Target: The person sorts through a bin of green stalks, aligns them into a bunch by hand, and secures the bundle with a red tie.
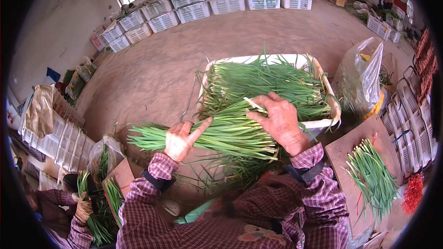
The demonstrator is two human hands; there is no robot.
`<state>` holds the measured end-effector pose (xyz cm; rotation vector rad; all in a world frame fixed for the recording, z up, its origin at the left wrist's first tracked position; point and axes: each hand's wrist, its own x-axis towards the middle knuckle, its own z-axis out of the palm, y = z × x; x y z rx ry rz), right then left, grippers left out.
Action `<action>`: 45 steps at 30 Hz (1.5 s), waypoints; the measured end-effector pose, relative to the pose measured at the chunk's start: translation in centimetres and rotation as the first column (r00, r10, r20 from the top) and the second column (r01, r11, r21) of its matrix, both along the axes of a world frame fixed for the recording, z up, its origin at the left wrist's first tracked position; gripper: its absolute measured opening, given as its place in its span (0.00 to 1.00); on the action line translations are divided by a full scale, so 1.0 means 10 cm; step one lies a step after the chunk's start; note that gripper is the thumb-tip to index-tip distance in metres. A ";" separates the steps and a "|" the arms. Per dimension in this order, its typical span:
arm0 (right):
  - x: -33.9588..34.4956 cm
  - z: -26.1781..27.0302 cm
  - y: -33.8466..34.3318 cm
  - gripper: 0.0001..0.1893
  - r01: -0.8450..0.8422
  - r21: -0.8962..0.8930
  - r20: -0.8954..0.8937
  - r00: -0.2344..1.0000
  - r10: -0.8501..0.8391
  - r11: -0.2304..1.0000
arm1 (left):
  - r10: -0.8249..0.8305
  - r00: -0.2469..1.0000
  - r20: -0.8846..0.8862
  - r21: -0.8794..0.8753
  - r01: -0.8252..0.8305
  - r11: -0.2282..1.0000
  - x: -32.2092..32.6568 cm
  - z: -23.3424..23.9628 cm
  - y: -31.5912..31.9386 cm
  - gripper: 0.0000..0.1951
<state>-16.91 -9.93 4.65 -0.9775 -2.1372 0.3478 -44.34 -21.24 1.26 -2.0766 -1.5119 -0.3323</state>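
My left hand grips a thick bundle of green garlic chives near its leafy end, index finger stretched along the stems. At the cut end, my right hand pinches a pale stalk between thumb and fingers above the bundle. Just beyond, a white plastic crate holds layers of chives. To the right, another chive bunch lies on a brown board, with red ties beside it. Loose leaves hang below the bundle, partly hidden by it.
A clear plastic bag stands right of the crate, near stacked crates and red ties. At lower left, a co-worker's hand holds chives beside another board. White crates line the far wall.
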 end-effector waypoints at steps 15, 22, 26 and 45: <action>0.61 -0.17 0.00 0.10 -0.179 -0.440 -0.382 0.924 -0.003 0.880 | 0.062 0.997 0.048 -0.021 -0.061 0.998 -0.18 -0.13 -0.07 0.49; 0.29 -0.22 -0.33 0.09 -0.040 -0.057 -0.220 0.975 0.027 0.998 | 0.080 0.994 0.079 -0.041 -0.076 0.996 -0.12 -0.14 -0.03 0.52; 0.26 -0.33 -0.41 0.11 -0.006 -0.028 -0.157 0.988 0.002 1.000 | 0.103 0.982 0.160 -0.009 -0.103 0.995 -0.07 -0.16 0.00 0.49; 0.07 -0.52 -0.38 0.22 0.163 -0.153 -0.115 0.977 -0.181 0.975 | 0.085 0.989 0.118 0.072 -0.094 0.993 -0.01 -0.13 0.06 0.48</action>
